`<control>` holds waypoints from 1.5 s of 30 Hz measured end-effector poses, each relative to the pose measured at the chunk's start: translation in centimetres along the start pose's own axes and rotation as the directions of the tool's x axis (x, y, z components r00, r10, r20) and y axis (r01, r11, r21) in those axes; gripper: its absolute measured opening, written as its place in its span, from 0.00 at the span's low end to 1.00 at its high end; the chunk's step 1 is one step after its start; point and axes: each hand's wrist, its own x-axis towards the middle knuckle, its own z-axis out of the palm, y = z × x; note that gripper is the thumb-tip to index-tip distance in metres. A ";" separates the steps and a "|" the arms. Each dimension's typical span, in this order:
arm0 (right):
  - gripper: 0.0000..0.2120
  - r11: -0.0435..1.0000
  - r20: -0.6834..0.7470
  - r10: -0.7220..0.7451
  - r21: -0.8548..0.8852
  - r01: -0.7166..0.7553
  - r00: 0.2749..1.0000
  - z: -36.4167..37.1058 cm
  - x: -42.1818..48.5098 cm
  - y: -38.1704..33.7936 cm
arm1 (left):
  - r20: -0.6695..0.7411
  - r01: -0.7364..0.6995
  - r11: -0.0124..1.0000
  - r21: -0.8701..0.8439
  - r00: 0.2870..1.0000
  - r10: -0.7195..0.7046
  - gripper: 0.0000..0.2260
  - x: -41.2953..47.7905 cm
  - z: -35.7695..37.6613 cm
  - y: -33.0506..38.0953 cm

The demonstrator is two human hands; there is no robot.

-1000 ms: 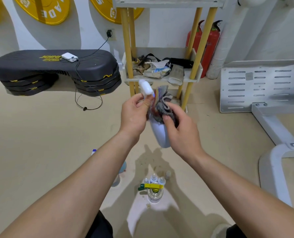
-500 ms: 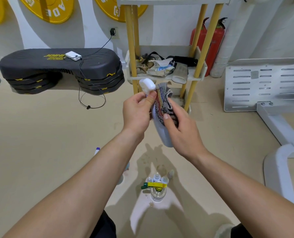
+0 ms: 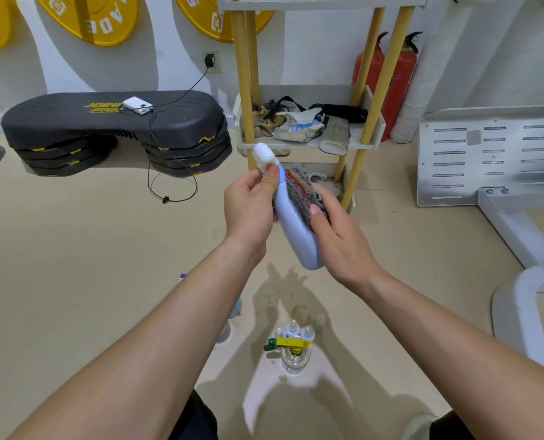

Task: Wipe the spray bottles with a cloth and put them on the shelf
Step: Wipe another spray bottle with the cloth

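Observation:
A pale lilac spray bottle (image 3: 297, 236) with a white cap is held tilted in mid-air. My left hand (image 3: 248, 208) grips its neck just below the cap. My right hand (image 3: 337, 236) holds a grey, multicoloured striped cloth (image 3: 300, 193) against the bottle's upper side. On the floor below stand a clear bottle with a yellow-green sprayer (image 3: 291, 352) and small white-capped bottles (image 3: 294, 330). Another bottle (image 3: 229, 322) is partly hidden behind my left forearm. The yellow-legged shelf (image 3: 365, 142) stands just beyond my hands.
The shelf's middle tier holds gloves, a wipes pack and straps. Black aerobic steps (image 3: 115, 131) with a white charger and cable stand at the left. Red fire extinguishers (image 3: 397, 81) are behind the shelf. A white machine frame (image 3: 518, 217) lies at the right.
The bottle and both hands have risen slightly and come closer to the camera. The cloth has slid along the bottle's upper side, toward its neck.

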 end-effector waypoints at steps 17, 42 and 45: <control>0.12 0.821 -0.008 0.370 0.471 -0.323 0.929 0.9 -0.1 -1.1 | 0.047 0.108 0.983 -0.152 0.994 -0.102 0.24 0.2 0.7 1.3; 0.24 0.999 -0.109 0.041 -0.022 -0.043 0.993 2.1 -2.2 -3.6 | 0.137 -0.157 0.984 0.078 0.980 0.146 0.18 0.5 0.5 0.9; 0.10 0.948 -0.046 0.215 0.250 -0.197 0.976 1.9 -2.0 -2.8 | 0.096 -0.145 0.988 0.048 0.985 0.140 0.19 1.1 -0.1 1.6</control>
